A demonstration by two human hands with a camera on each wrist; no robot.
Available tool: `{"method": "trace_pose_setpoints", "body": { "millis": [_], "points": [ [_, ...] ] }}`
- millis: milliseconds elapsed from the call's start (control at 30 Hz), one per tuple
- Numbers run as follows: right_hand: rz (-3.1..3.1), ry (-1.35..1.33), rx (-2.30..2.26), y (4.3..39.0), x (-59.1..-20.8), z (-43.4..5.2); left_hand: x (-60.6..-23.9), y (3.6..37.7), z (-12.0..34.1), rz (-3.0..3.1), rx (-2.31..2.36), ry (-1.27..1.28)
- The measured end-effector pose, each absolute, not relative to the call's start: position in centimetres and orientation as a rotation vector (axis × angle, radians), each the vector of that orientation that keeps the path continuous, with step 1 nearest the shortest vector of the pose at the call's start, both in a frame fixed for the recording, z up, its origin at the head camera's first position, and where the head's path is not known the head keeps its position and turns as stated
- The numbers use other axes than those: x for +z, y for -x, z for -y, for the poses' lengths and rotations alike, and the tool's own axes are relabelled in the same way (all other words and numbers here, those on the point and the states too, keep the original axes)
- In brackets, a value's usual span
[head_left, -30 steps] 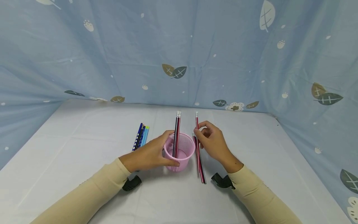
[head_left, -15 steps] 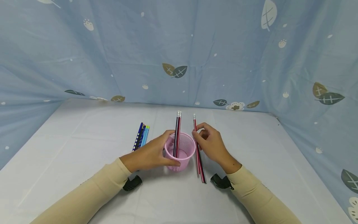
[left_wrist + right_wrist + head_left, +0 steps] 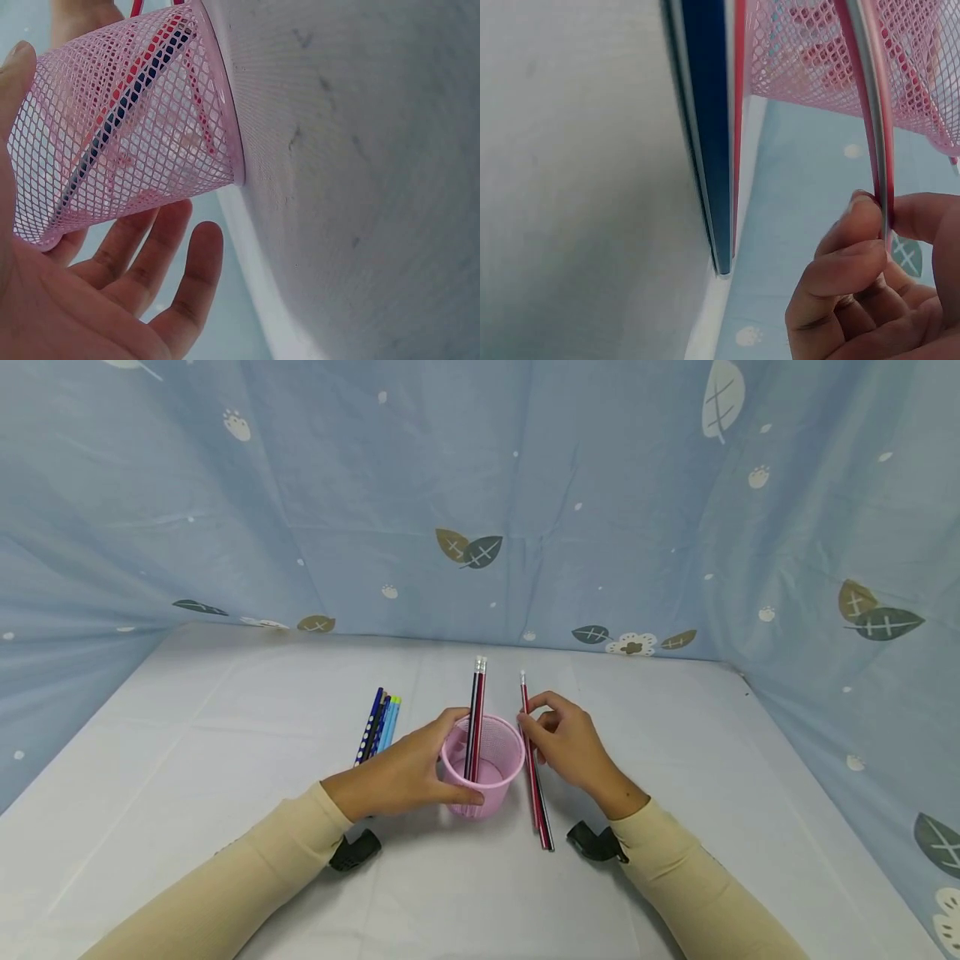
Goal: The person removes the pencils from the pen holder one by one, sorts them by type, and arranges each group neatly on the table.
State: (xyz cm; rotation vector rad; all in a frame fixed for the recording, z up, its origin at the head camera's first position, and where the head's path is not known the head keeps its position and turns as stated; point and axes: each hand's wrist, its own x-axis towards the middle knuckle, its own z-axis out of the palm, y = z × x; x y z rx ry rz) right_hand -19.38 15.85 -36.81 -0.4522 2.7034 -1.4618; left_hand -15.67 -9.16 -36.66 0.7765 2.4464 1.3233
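Note:
My left hand (image 3: 408, 770) grips the pink mesh pencil cup (image 3: 491, 797), thumb at the near side and fingers round the far side. Inside the cup lean striped pencils (image 3: 474, 727), a dark one and a red one, their silvery ends up. In the left wrist view they slant behind the cup's mesh (image 3: 112, 180). Beside the cup, my right hand (image 3: 570, 739) pinches a red striped pencil (image 3: 876, 112) between thumb and forefinger. More striped pencils (image 3: 545, 822), one red and one black, lie on the table beneath it; the right wrist view shows a dark one (image 3: 709, 135) up close.
Left of the cup lie several blue, dotted and light-blue pencils (image 3: 380, 722), partly hidden behind my left hand. All stand on a white-covered table (image 3: 465, 893). A blue leaf-patterned curtain (image 3: 360, 485) hangs along its back and sides.
The right hand has shifted slightly left with the red pencil, whose silvery end now sits lower in the head view. The left hand and the cup have stayed nearly still.

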Motion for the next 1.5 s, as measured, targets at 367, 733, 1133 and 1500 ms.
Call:
{"method": "trace_pose_setpoints", "body": {
  "millis": [367, 733, 1133, 1500],
  "points": [
    [-2.714, 0.46, -1.365, 19.75, -37.03, -16.12, -36.59, 15.67, 9.13, -2.454, 1.321, -0.774],
    [-2.714, 0.454, -1.328, 19.86, -37.11, -16.08, -36.67, 15.66, 9.21, -2.446, 1.332, -0.776],
    [-2.707, 0.457, -1.317, 19.8, -37.26, -16.04, -36.75, 15.65, 9.2, -2.43, 1.338, -0.753],
    [-2.707, 0.506, -1.302, 19.83, -37.44, -16.12, -36.73, 15.71, 9.18, -2.433, 1.335, -0.757]
  ]
}}
